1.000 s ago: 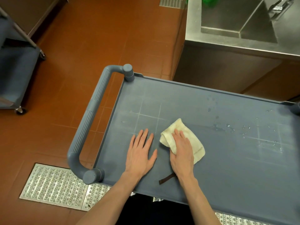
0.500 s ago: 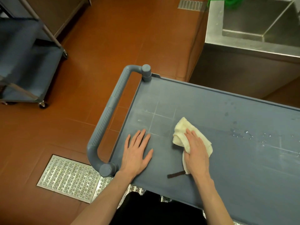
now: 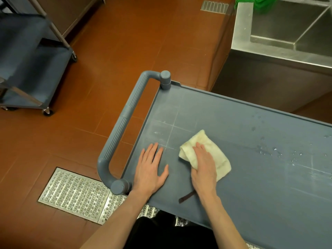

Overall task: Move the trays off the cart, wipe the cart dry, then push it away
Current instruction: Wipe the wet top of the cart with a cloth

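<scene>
Head view: cart (image 3: 251, 186) top bare, no trays on it. Left hand (image 3: 151, 172) flat, fingers straight, bracing near handle (image 3: 122, 130). Right hand (image 3: 203, 167) presses cloth (image 3: 221, 159), fingers flat. Droplets (image 3: 280, 152) lie right of cloth; best sweep there with overlapping strokes.

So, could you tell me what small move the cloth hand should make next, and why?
Probably slide the cloth under the right hand rightwards: water droplets glisten on that part of the cart top, while the left hand rests flat nearby.
</scene>
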The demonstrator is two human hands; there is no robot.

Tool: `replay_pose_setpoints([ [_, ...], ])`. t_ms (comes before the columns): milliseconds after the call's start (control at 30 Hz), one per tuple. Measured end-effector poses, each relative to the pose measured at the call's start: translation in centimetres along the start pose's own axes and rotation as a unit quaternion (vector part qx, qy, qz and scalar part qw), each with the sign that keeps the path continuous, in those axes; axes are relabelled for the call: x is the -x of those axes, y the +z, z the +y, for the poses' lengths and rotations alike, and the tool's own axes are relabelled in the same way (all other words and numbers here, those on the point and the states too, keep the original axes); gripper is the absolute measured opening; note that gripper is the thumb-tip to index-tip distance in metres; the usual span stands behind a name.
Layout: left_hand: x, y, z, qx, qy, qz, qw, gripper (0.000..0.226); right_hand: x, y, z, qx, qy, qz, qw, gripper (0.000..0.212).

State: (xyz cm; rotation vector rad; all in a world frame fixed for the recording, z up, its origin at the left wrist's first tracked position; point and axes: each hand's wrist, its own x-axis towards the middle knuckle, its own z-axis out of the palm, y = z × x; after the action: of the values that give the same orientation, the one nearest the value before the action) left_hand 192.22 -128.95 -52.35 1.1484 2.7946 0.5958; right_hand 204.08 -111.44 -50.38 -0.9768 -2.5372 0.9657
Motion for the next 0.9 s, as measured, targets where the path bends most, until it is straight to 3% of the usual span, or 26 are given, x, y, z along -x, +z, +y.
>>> replay_pose_setpoints([
  [233, -0.1, -0.1, 0.2, 0.091, -0.04, 0.009, 0.995, 0.098, -2.6, 4.9, -5.0, -0.021, -0.09, -0.079, 0.993, 0.053],
  [333, -0.1, -0.1, 0.1, 0.117, -0.06, 0.041, 0.99, 0.105, -4.3, 6.3, -6.3, -0.004, -0.139, -0.102, 0.985, 0.06],
  [500, -0.6, -0.1, -0.4, 0.011, -0.068, 0.112, 0.991, 0.106, -6.6, 7.0, -7.7, 0.046, -0.26, -0.17, 0.949, 0.079],
  [600, -0.7, -0.3, -0.5, 0.019, -0.079, 0.124, 0.989, 0.108, -7.0, 7.0, -6.8, 0.055, -0.301, -0.204, 0.93, 0.08],
  [900, -0.4, -0.4, -0.7, 0.012, -0.092, 0.076, 0.993, 0.111, -3.6, 4.2, -3.4, 0.038, -0.212, -0.127, 0.968, 0.07],
])
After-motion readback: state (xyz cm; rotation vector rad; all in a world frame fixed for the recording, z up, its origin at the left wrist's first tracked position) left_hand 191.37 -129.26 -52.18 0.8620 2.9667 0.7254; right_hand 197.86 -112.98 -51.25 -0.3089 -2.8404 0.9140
